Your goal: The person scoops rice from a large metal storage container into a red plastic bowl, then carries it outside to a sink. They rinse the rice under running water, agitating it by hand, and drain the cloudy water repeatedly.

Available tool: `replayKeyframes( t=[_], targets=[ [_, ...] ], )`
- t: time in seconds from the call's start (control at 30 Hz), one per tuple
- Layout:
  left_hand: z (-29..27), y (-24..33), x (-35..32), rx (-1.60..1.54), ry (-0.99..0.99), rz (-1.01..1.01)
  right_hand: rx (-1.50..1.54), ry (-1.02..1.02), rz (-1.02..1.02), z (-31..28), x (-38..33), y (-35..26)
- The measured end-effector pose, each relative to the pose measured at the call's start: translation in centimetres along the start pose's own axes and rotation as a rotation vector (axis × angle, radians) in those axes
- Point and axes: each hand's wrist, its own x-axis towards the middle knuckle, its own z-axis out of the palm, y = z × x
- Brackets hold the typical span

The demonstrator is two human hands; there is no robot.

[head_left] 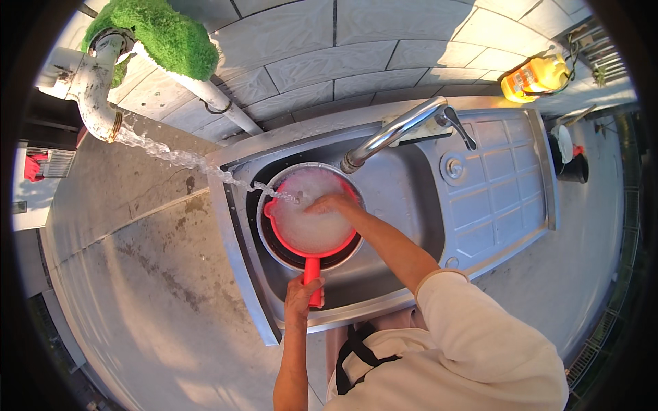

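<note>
My left hand (pixel 301 296) is closed around the handle of a red round strainer or dipper (pixel 312 266). Whitish, cloudy contents fill its bowl; whether they are grains or just murky water, I cannot tell. The bowl rests inside a larger round metal basin (pixel 264 236) in the sink. My right hand (pixel 330 204) reaches into the red bowl from the right, its fingers stretched out and partly sunk in the white contents. Beside the fingers, a stream of water (pixel 185 159) lands, pouring from an elbowed white pipe (pixel 96 103) at upper left.
The steel sink (pixel 418 212) has a ribbed drainboard on its right. A chrome faucet (pixel 397 130) arches over the basin's far side. Green fuzzy material (pixel 164 38) wraps the pipe near the tiled wall. A yellow bottle (pixel 538 79) stands at far right, a black bucket (pixel 574 168) beyond the sink.
</note>
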Motion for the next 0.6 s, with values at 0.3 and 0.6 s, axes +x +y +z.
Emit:
replayKeyframes(
  t=[0.3, 0.6],
  targets=[
    [-0.2, -0.1, 0.2, 0.012, -0.003, -0.026, -0.057, -0.331, -0.002, 3.7, 0.6, -2.3],
    [-0.1, 0.2, 0.0, 0.025, -0.001, -0.033, 0.411, -0.134, -0.155, 6.2, 0.2, -3.9]
  ],
)
